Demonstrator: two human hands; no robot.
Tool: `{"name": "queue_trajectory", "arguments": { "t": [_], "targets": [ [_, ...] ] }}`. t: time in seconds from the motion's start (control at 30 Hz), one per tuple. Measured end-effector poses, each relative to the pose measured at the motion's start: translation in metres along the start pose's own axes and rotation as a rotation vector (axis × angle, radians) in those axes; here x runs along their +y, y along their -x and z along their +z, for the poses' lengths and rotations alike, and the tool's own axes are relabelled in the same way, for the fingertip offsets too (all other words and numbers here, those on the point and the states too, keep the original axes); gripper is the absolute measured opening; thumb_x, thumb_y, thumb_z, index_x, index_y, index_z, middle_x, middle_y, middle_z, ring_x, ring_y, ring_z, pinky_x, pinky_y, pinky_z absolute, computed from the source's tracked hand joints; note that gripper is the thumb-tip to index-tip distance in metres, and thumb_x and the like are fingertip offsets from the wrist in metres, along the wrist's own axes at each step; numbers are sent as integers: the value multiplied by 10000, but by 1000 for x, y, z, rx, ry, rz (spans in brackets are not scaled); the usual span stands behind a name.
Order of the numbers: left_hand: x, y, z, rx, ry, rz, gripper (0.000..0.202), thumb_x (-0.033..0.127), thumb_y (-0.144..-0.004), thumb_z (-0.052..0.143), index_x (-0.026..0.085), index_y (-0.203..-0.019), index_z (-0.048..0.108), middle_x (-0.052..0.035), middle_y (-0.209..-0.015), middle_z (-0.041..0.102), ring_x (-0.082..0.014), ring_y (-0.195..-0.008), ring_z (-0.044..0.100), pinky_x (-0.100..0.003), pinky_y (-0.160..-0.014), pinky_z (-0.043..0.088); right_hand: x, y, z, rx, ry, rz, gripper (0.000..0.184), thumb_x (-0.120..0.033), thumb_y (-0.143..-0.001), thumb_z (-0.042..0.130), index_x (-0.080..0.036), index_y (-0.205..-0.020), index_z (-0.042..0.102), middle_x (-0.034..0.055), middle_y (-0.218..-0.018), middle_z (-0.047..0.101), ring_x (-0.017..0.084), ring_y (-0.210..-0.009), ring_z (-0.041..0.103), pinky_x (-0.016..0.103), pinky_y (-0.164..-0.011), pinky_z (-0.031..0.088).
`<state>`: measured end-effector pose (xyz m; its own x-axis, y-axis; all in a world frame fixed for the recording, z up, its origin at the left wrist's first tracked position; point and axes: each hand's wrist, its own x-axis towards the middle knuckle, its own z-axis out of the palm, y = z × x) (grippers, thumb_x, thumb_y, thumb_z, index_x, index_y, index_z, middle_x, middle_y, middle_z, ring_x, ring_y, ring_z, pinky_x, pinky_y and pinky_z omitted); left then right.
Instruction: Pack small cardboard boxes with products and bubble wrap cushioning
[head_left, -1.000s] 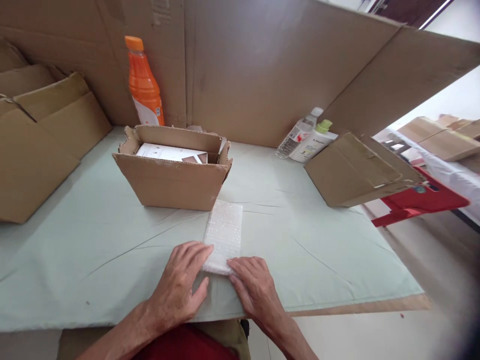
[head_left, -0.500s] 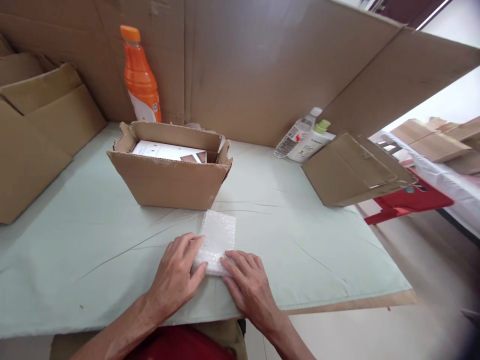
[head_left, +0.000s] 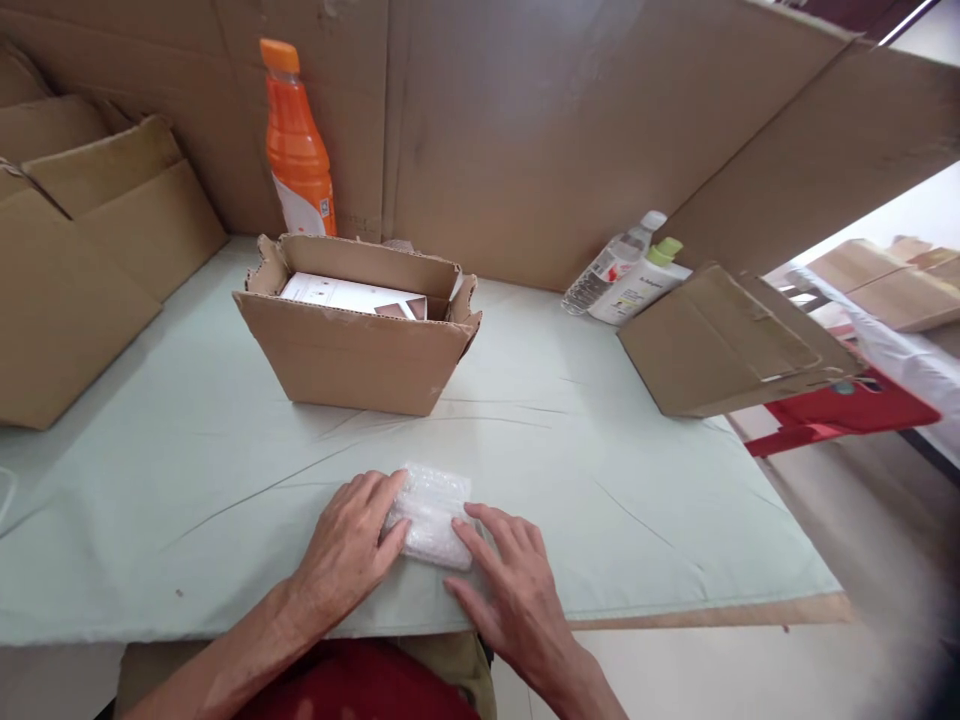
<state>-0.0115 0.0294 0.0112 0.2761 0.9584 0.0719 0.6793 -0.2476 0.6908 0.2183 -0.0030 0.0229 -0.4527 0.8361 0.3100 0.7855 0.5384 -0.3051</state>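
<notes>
A small folded piece of bubble wrap (head_left: 433, 520) lies flat on the cloth-covered table near its front edge. I cannot make out whether anything is inside it. My left hand (head_left: 356, 535) holds its left side, with the fingers along the edge and the thumb on top. At its right side is my right hand (head_left: 510, 570), fingers stretched out with two fingertips touching the wrap and the thumb spread apart from it. Beyond the wrap stands an open cardboard box (head_left: 352, 355) with a white printed carton (head_left: 341, 293) in it.
An orange bottle (head_left: 296, 145) stands behind the box. Larger cardboard boxes (head_left: 75, 280) are at the left. A clear water bottle (head_left: 611, 265), a white bottle with a green cap (head_left: 637, 288) and a tilted carton (head_left: 720, 345) stand back right. Cardboard walls (head_left: 525, 140) border the table's back.
The bubble wrap has become shorter, its far end now folded in closer to me. My right thumb has moved away from the wrap. The camera view has shifted slightly.
</notes>
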Motion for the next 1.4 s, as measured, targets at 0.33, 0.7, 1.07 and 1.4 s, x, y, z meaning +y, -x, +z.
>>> {"name": "queue_trajectory", "arguments": {
  "t": [0.33,0.7,1.07,1.4],
  "targets": [
    [6,19,-7,-103,971,-480,922,389,-753,625,149,-1512,159,-194,-1357,516,-265,-1183,583,-398,-952,515,0,-10,17,72,-441,231,220,-240,-919,601,-235,-1129,666,40,-908,728,199,-816,661,309,-709,540],
    [19,23,11,11,922,-369,697,236,-765,591,194,-1440,425,-20,-940,631,-139,-780,620,-253,-733,530,1,-6,-2,-132,-842,373,741,-713,-820,617,-240,-1384,531,134,-1281,663,287,-1100,667,403,-918,557],
    [-12,-15,-38,74,899,-126,573,333,-882,586,216,-1424,438,-92,-1088,667,-209,-1022,645,-368,-931,525,10,-76,-66,177,-623,428,276,-470,-887,654,-212,-969,706,45,-824,729,186,-691,674,244,-562,531],
    [-65,-79,-27,268,468,-95,277,226,-806,536,184,-1021,706,-57,-903,751,-160,-767,664,-253,-645,533,11,-275,-141,-129,368,322,241,-295,-884,528,-208,-914,750,42,-721,714,193,-663,634,281,-593,409]
  ]
}}
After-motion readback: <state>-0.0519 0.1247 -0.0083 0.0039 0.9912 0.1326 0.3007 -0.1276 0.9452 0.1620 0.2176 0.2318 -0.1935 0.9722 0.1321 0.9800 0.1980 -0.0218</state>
